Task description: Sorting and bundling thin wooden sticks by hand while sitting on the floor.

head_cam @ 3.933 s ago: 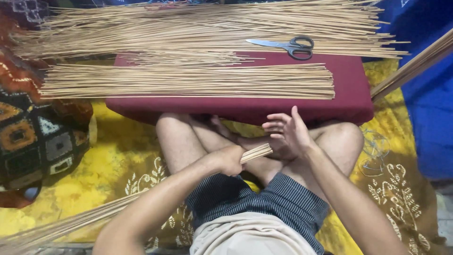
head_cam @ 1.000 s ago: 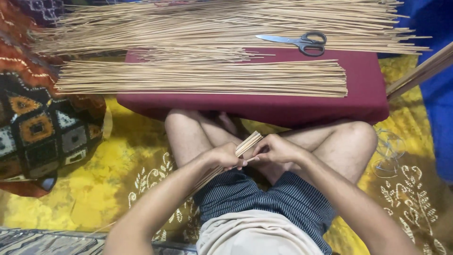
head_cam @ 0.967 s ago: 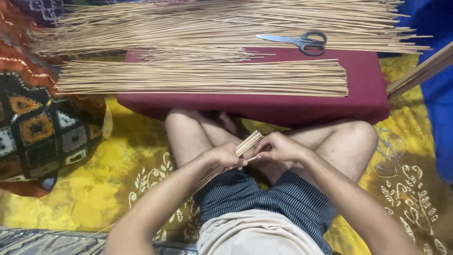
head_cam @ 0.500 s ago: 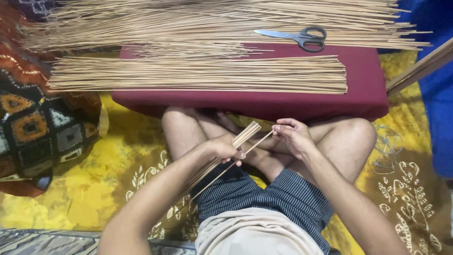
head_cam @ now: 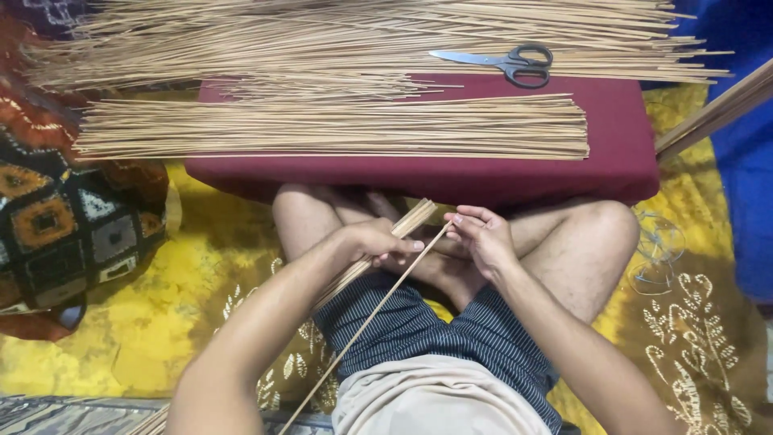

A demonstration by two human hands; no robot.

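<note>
Over a yellow floor cloth (head_cam: 121,322), right-hand fingers (head_cam: 460,219) pinch one thin stick's (head_cam: 378,302) tip; left-hand fingers (head_cam: 398,242) clasp the bundle (head_cam: 407,225).

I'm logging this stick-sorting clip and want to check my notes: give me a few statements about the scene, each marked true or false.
1. The left hand grips a bundle of sticks. True.
2. The right hand holds the scissors. False: it pinches the end of a single stick; the scissors lie on the sticks at the back.
3. A neat row of sticks lies on the maroon cushion. True.
4. The cushion is blue. False: it is maroon.
</note>
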